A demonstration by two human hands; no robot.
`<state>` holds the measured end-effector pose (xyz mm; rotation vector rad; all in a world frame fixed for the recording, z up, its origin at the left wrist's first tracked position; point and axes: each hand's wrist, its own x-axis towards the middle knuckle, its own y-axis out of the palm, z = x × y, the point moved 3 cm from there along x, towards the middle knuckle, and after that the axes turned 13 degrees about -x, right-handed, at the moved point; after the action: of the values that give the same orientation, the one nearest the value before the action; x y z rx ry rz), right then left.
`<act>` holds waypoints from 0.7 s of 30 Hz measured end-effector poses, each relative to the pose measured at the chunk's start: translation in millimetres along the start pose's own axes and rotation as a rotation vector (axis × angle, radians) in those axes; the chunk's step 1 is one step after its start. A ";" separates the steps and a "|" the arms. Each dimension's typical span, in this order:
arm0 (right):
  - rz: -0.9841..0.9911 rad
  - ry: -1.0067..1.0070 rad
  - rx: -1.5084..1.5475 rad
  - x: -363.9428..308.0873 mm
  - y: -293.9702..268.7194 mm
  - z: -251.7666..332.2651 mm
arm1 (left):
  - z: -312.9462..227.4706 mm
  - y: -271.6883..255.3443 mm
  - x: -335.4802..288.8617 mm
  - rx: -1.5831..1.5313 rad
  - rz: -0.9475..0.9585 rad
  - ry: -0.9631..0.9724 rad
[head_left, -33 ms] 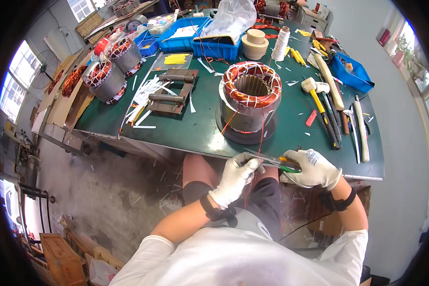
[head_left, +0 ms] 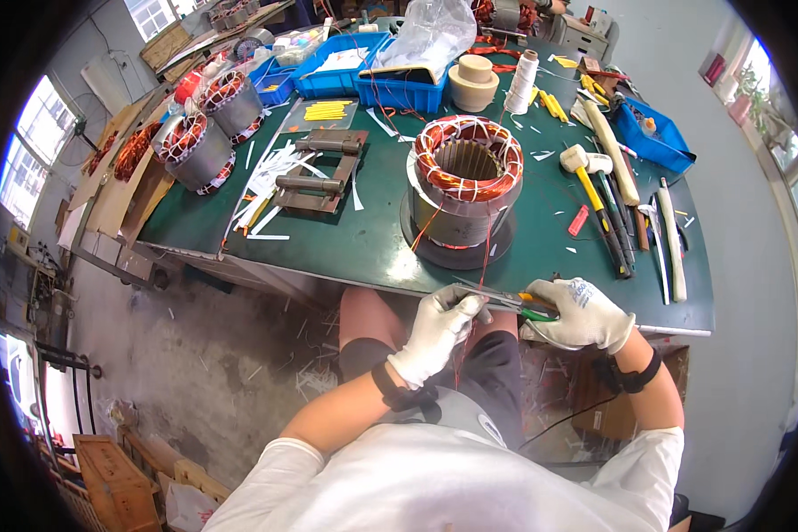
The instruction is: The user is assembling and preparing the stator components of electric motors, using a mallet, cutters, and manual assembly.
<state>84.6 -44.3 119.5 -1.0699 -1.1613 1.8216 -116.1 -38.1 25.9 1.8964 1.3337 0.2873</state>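
My left hand (head_left: 437, 332), in a white glove, is closed in a pinch on thin red lead wires (head_left: 485, 266). These run down from the wound motor stator (head_left: 457, 211) past the bench edge. My right hand (head_left: 585, 316), also gloved, is wrapped around scissors (head_left: 516, 303) with yellow and green handles. Their blades are spread and point left, right beside the fingertips of my left hand and the wires. The stator stands upright on a round dark base (head_left: 495, 255), its copper coil ring laced with white cord. Where exactly the blades meet the wires is too small to tell.
A green bench (head_left: 372, 253) carries a metal fixture (head_left: 321, 170), white paper strips (head_left: 275, 173) and a cord spool (head_left: 522, 82). Mallets (head_left: 594, 191) and wooden sticks (head_left: 674, 239) lie at right. Two more stators (head_left: 195, 152) stand at left. Blue bins (head_left: 403, 93) line the back.
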 end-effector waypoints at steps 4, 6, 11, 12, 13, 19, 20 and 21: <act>-0.022 0.030 0.026 -2.0 -6.7 0.0 | -0.9 1.9 0.0 -0.023 0.042 -0.010; 0.060 0.107 0.032 -4.5 1.1 -10.8 | 4.2 -7.8 -0.7 -0.036 0.119 -0.037; -0.172 0.425 -0.112 -18.9 22.1 -92.7 | -2.2 -15.1 -4.6 -0.009 0.179 -0.169; -0.272 0.452 -0.199 -19.3 29.2 -108.8 | -3.0 -7.9 -3.7 -0.007 0.183 -0.178; -0.368 0.470 -0.283 -15.5 26.3 -106.2 | -5.1 0.9 -2.5 0.125 0.207 -0.124; -0.706 -0.068 0.122 -9.5 5.4 19.9 | -12.1 20.7 4.1 0.302 0.386 -0.191; -0.699 -0.120 0.117 -3.6 3.9 40.1 | -7.2 21.6 7.8 0.285 0.419 -0.117; -0.696 -0.170 0.110 -0.1 2.7 53.4 | -5.2 23.6 11.8 0.270 0.456 -0.042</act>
<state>35.8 -63.4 130.4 -0.3688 -1.3055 1.4076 -97.7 -28.7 43.1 2.4159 0.9336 0.3027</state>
